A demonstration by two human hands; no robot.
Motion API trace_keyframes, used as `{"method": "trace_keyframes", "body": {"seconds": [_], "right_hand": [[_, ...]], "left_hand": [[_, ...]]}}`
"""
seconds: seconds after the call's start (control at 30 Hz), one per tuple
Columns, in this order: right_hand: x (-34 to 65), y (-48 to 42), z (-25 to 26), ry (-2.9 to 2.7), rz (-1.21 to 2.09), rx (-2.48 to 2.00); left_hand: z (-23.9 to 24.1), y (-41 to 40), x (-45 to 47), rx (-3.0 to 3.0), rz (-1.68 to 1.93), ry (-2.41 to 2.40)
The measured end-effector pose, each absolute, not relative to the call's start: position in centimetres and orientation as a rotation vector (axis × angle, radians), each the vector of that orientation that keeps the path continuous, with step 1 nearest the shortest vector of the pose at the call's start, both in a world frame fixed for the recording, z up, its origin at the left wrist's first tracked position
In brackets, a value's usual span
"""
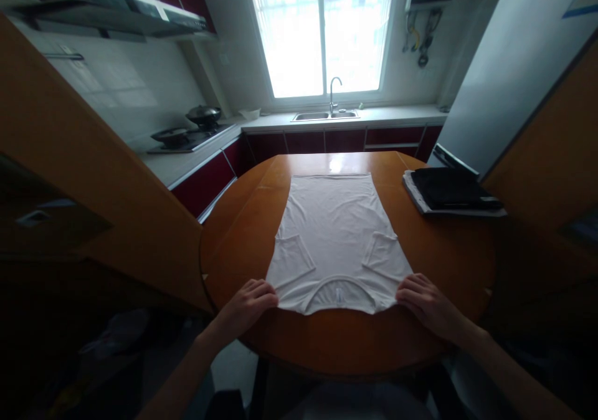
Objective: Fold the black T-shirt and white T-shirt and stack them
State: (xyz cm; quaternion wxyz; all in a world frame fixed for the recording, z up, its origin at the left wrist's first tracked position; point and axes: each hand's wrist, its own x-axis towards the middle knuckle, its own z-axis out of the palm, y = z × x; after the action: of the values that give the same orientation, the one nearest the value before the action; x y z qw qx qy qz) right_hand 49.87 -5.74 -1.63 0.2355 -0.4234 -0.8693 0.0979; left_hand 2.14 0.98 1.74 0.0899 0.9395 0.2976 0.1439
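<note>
A white T-shirt (pixel 339 233) lies spread out flat on a round wooden table (pixel 233 239). Its neckline faces me, its hem points toward the window, and both sleeves are turned inward over the body. My left hand (pixel 252 300) grips the shirt's left shoulder corner with fingers closed. At the opposite shoulder corner, my right hand (pixel 423 298) has its fingers closed on the fabric too. Slight creases run across the cloth near the sleeves and sides.
Folded dark and white clothes (pixel 451 190) form a stack at the table's right. Beyond the table are a sink (pixel 311 116) under the window, a stove (pixel 194 138) with two pans at left, and a fridge (pixel 509 65) at right.
</note>
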Motion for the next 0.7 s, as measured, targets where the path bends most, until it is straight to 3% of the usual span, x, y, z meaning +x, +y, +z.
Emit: {"method": "trace_keyframes", "body": {"seconds": [0.3,0.5,0.7], "right_hand": [[49.7,-4.7,2.1,-2.221,0.59,-1.298],[50.1,4.7,4.2,-2.086,0.755,-1.357],[50.3,13.4,0.8,-2.068,0.762,-1.535]], "left_hand": [[5.2,0.6,2.5,2.328,0.428,0.951],[5.9,9.7,4.0,2.23,0.547,0.951],[1.8,18.0,5.7,2.069,0.57,1.233]]}}
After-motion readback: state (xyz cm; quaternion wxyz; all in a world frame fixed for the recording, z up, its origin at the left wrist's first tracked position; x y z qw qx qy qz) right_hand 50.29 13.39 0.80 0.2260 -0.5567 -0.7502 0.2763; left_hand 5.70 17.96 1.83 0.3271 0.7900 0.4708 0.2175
